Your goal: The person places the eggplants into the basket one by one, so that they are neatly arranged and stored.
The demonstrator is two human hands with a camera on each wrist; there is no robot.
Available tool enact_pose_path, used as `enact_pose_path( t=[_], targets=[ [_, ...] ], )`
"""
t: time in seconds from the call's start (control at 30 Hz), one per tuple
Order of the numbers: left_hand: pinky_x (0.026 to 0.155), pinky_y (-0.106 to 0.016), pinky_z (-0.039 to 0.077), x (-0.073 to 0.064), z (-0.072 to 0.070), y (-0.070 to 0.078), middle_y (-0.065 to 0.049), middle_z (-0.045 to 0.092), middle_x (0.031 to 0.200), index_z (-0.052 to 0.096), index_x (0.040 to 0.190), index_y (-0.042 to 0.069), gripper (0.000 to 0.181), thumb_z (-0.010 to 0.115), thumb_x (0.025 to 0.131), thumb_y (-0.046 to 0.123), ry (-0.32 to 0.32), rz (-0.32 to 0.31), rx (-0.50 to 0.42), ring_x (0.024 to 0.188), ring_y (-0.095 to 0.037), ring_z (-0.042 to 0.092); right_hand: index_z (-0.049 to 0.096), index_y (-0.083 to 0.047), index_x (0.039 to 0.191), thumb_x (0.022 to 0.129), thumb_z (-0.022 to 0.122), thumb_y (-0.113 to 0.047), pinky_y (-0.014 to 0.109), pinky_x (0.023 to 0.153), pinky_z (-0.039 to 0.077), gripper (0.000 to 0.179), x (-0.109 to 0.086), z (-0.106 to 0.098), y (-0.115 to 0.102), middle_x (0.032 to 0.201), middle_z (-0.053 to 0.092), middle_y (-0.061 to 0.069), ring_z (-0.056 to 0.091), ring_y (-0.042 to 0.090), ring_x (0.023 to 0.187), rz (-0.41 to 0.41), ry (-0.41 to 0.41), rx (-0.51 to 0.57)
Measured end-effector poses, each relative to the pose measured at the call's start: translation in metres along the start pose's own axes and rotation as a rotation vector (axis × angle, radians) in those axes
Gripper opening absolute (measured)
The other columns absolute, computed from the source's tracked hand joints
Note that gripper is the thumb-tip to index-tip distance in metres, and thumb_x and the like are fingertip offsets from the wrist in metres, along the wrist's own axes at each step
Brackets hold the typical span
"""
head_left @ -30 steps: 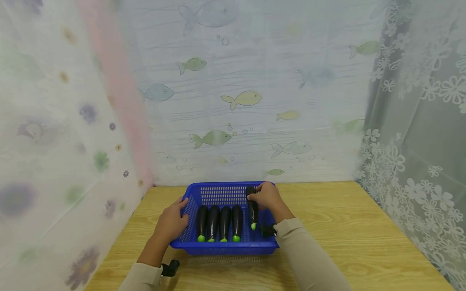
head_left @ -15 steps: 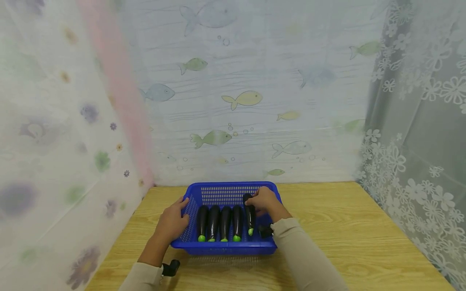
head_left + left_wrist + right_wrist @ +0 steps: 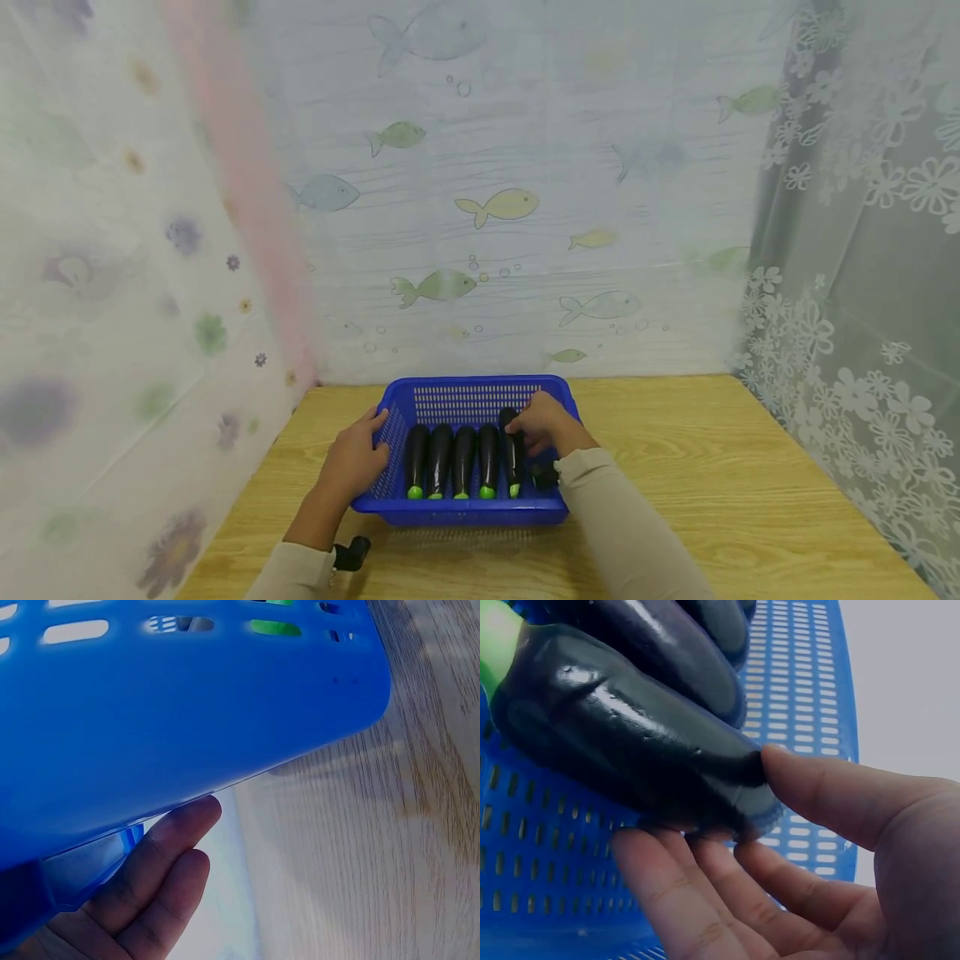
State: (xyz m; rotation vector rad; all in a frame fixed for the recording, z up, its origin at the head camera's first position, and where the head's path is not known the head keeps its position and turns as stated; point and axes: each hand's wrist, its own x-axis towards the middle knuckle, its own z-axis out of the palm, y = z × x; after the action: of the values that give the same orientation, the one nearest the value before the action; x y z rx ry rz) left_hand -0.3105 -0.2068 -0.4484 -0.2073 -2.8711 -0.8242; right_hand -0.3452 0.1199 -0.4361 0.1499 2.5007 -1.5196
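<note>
A blue slotted plastic basket (image 3: 461, 505) stands on the table with several glossy dark eggplants (image 3: 464, 458) side by side in it, green ends toward me. My right hand (image 3: 553, 423) holds the rightmost eggplant (image 3: 514, 457) by its far end. In the right wrist view the thumb lies on top of this eggplant (image 3: 630, 742) and the fingers reach under it. At the basket's left side my left hand (image 3: 356, 457) holds the rim. The left wrist view has fingers (image 3: 184, 825) against the underside edge of the basket wall (image 3: 187, 712); the thumb is hidden there.
The wood-grain table (image 3: 675, 492) extends to the right of the basket and in front of it. A fish-patterned curtain (image 3: 510, 317) hangs behind the table. More patterned sheets hang at both sides. Dark wrist cameras (image 3: 352, 552) sit by the sleeves.
My right hand has lowered the eggplant and drawn it left, beside the other eggplants in the basket. The left hand stays at the rim.
</note>
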Motion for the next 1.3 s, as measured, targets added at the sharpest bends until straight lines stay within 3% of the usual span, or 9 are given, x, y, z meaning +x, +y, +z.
enact_pose_path(
  t=[0.47, 0.97, 1.3],
  targets=[
    [0.102, -0.065, 0.05, -0.0001, -0.0003, -0.0002, -0.02, 0.034, 0.166, 0.044, 0.157, 0.007, 0.063, 0.057, 0.095, 0.011, 0.007, 0.004, 0.003, 0.142, -0.051, 0.045, 0.067, 0.008, 0.103, 0.09, 0.075, -0.001, 0.044, 0.067, 0.065, 0.018, 0.002, 0.0027, 0.004, 0.103, 0.071, 0.021, 0.075, 0.036, 0.087, 0.015, -0.05, -0.029],
    [0.105, -0.067, 0.045, -0.0007, -0.0003, 0.0008, -0.021, 0.035, 0.166, 0.044, 0.157, 0.006, 0.063, 0.057, 0.095, 0.011, 0.002, -0.004, -0.002, 0.143, -0.051, 0.043, 0.062, 0.012, 0.116, 0.089, 0.074, 0.002, 0.048, 0.072, 0.065, 0.031, -0.0031, 0.003, 0.0043, 0.112, 0.069, 0.026, 0.074, 0.043, 0.096, 0.014, -0.084, -0.02],
    [0.106, -0.067, 0.043, -0.0004, -0.0004, 0.0008, -0.021, 0.035, 0.165, 0.044, 0.156, 0.006, 0.063, 0.057, 0.095, 0.011, 0.003, -0.004, -0.004, 0.144, -0.051, 0.043, 0.068, 0.007, 0.104, 0.089, 0.075, -0.002, 0.044, 0.065, 0.065, 0.018, 0.0035, 0.0037, 0.0066, 0.102, 0.073, 0.022, 0.075, 0.037, 0.09, 0.027, -0.096, -0.084]
  ],
)
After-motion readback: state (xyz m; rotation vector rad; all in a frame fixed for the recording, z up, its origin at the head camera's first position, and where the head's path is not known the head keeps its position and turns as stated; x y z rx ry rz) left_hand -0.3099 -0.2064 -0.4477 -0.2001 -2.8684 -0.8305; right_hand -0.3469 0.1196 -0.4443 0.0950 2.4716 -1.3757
